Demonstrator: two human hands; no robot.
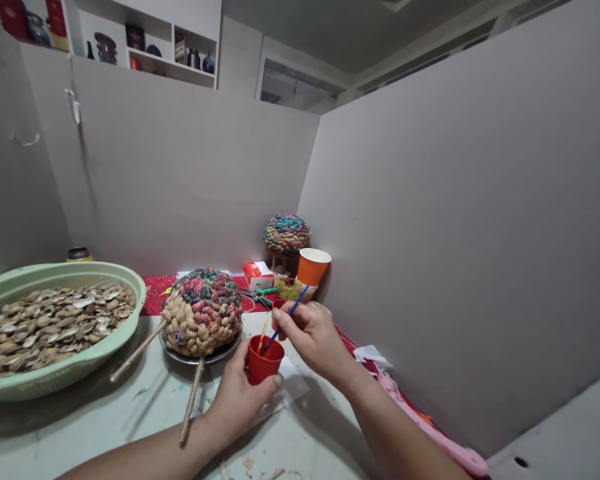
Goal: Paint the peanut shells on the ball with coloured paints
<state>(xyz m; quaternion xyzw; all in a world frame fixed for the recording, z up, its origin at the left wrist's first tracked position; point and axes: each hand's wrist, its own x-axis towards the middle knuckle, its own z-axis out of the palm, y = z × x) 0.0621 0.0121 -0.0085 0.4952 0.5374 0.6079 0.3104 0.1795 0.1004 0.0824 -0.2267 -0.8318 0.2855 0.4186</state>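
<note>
My left hand point(245, 393) is wrapped round a small red cup point(266, 368) above the white table. Between the fingers of my right hand point(307, 330) is a blue brush point(293, 311), its tip down inside the cup. A light wooden stick point(263, 333) also leans in that cup. To the left of my hands, a dome covered in peanut shells point(203, 310) rests in a metal bowl point(200, 361). Its top is painted red and dark green, its lower part bare. Two twine-wrapped sticks point(192, 400) reach out from it towards me.
At the left is a green basket point(105, 343) of shells. Behind my hands stand an orange cup point(313, 267), a finished-looking coloured dome point(287, 233), a red-and-white box point(258, 275) and scissors point(266, 291). Grey panels surround the table; a pink object point(430, 433) lies along the right panel.
</note>
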